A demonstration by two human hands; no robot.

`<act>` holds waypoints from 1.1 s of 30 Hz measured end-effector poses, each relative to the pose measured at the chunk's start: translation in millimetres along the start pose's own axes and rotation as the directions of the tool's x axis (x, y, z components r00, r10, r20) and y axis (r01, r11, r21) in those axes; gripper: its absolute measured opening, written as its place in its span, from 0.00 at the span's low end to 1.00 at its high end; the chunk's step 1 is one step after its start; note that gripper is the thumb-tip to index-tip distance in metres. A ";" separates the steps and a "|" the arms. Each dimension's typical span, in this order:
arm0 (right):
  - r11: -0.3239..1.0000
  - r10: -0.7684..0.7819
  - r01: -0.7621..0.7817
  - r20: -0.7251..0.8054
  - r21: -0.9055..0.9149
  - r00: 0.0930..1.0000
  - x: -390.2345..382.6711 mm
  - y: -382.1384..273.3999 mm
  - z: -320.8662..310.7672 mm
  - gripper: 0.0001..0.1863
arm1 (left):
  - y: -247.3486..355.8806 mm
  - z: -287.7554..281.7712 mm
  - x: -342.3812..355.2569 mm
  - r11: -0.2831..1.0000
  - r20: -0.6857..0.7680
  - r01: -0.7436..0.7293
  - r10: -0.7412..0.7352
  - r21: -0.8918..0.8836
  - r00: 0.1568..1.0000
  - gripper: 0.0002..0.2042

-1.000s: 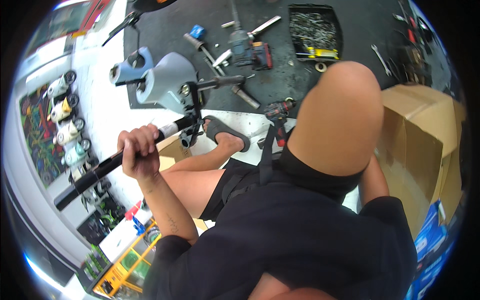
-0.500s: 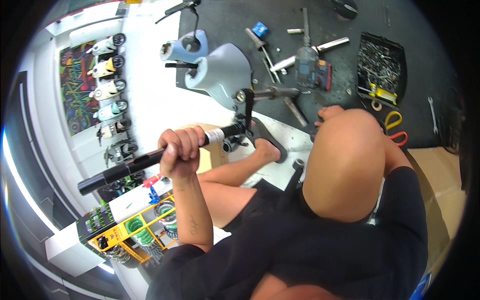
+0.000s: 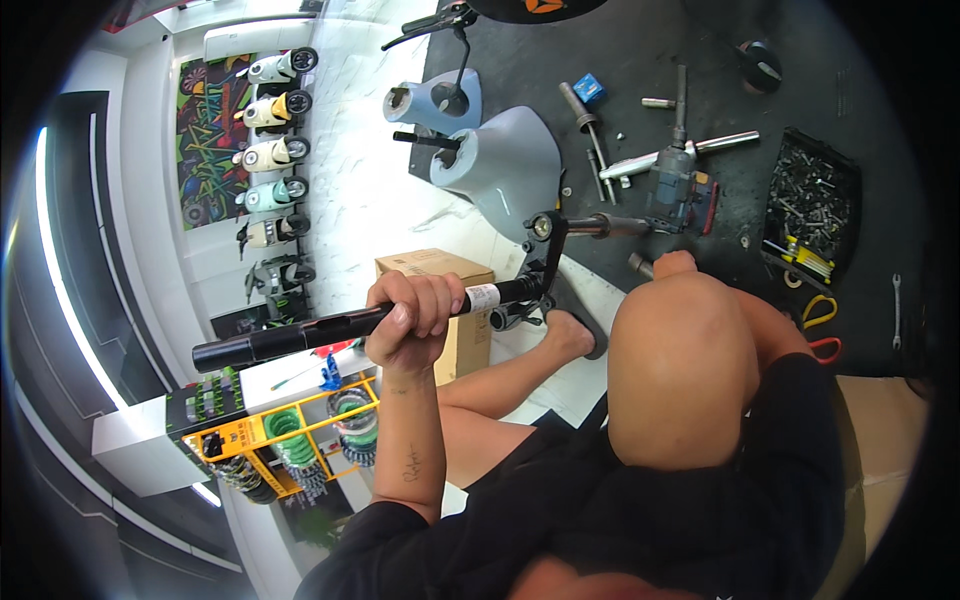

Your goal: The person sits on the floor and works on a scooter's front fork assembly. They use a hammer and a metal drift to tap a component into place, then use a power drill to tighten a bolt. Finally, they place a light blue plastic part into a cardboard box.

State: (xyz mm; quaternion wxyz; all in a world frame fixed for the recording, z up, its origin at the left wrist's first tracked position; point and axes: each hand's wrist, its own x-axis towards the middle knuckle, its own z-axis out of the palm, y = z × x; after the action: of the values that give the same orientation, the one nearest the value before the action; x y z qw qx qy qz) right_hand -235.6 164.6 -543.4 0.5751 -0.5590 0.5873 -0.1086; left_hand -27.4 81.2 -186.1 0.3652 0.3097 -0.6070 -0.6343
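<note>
My left hand (image 3: 412, 315) is closed round a long black tube (image 3: 300, 337) with a white label, raised over the left side. At the tube's right end sits a black bracket (image 3: 550, 255) with a round bolt head. From the bracket a silver shaft (image 3: 605, 226) points right. My right hand (image 3: 675, 263) is low over the dark mat, mostly hidden behind my raised knee. Its visible fingers are curled, and the end of a short metal tube (image 3: 640, 265) sticks out beside them. A cordless power tool (image 3: 672, 185) lies just beyond.
Pale blue scooter body panels (image 3: 505, 170) stand left of the mat. A black tray of screws (image 3: 812, 195), scissors (image 3: 822, 315) and a wrench (image 3: 897, 310) lie right. A cardboard box (image 3: 465, 345) is near my foot. Several scooters (image 3: 275, 155) line the left wall.
The view has shifted, so the scene sits further right and lower. The short metal tube, lying in front of my right hand earlier, now pokes out from it. My left hand keeps its hold.
</note>
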 end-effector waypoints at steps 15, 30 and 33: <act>0.953 0.069 -0.003 -0.208 0.302 0.976 -133.9 -0.2 -156.4 0.22 | 3.4 -20.4 -23.3 0.999 0.039 0.034 -0.034 -0.009 0.999 0.13; 0.787 -0.361 0.306 0.003 -0.536 0.933 45.2 -209.7 -219.2 0.24 | -4.9 -27.7 -71.9 0.995 0.220 -0.054 0.033 0.087 0.975 0.10; 0.781 -0.216 0.177 0.007 -0.598 0.976 143.4 -186.3 -179.4 0.26 | -1.5 -29.9 -76.6 0.993 0.189 -0.093 0.079 0.069 0.979 0.08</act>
State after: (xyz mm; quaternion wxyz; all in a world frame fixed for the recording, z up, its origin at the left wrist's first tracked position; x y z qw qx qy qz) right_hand -238.4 -105.4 -422.9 0.3375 -0.7656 0.5477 0.0044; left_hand 39.0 129.2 -193.6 0.3217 0.2365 -0.6754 -0.6200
